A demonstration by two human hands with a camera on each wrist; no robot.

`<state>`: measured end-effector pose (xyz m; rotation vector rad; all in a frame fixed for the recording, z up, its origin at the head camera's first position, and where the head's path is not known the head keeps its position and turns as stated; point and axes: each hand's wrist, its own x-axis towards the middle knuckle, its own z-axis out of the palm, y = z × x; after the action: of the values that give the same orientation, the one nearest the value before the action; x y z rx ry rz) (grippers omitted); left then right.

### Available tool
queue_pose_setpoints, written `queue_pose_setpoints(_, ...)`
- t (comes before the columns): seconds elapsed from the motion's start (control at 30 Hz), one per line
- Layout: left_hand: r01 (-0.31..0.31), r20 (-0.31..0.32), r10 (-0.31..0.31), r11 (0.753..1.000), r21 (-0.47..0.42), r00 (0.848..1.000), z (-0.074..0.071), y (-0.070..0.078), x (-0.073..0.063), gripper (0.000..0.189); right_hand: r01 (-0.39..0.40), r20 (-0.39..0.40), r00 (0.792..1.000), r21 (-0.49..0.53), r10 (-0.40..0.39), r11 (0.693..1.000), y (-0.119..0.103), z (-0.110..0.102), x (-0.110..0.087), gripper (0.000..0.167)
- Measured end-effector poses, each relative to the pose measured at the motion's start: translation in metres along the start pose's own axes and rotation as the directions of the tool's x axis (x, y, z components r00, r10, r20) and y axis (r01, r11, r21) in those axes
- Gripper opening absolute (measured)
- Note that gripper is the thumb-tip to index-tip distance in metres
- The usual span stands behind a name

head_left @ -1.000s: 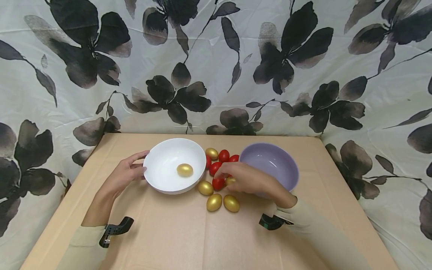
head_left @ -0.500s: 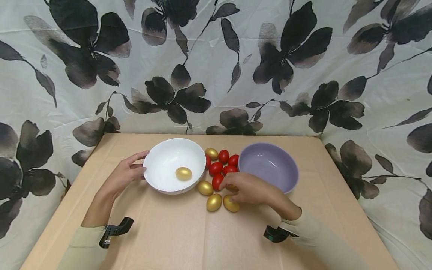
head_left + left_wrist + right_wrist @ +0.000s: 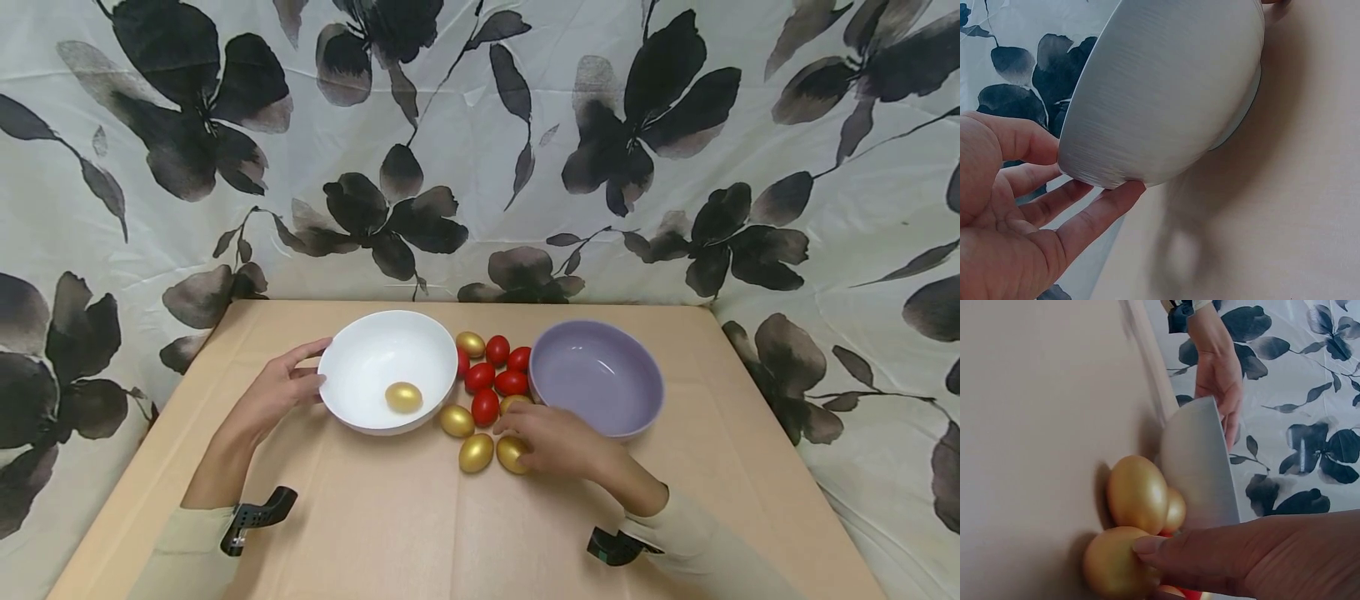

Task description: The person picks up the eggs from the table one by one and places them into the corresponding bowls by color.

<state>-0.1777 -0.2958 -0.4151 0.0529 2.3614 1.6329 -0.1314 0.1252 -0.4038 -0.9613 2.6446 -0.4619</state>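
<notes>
My left hand (image 3: 279,390) touches the outer wall of the white bowl (image 3: 1160,94) with spread, nearly straight fingers. Inside that bowl (image 3: 360,358) lies one golden egg (image 3: 403,397). Thumb and finger of my right hand (image 3: 566,442) pinch the front right golden egg (image 3: 1116,565), which still rests on the table. Beside it lies another golden egg (image 3: 476,453). Several red eggs (image 3: 480,377) and more golden eggs (image 3: 456,421) lie clustered between the two bowls. One golden egg (image 3: 514,403) is partly covered by my right hand.
A purple bowl (image 3: 596,375) with nothing visible in it stands right of the eggs, close behind my right hand. Light brown covering lies on the table (image 3: 420,533). Floral cloth (image 3: 480,150) hangs behind the table's far edge.
My right hand has drawn back towards me, from the middle eggs to the front right golden egg. The egg in the white bowl has shifted slightly left. My left hand stays put.
</notes>
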Motion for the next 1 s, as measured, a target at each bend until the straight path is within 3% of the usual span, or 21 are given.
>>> queue_pose_setpoints(0.27,-0.01,0.0,0.01,1.0,-0.01,1.0,0.0001,0.0008,-0.0005,0.066,-0.064,0.004,0.998,-0.006,0.064,0.998,-0.0012,0.0057,-0.0018,0.044)
queue_pose_setpoints(0.73,-0.008,-0.003,0.008,1.0,-0.007,1.0,0.0,0.0019,-0.0008,0.066,-0.03,0.037,0.999,0.023,0.029,0.999,0.0016,0.0076,-0.0049,0.036)
queue_pose_setpoints(1.0,-0.003,-0.006,0.003,1.0,-0.003,1.0,0.0003,-0.0004,-0.0009,0.066,-0.06,0.043,0.997,0.032,0.059,0.998,0.0027,0.0097,-0.0065,0.039)
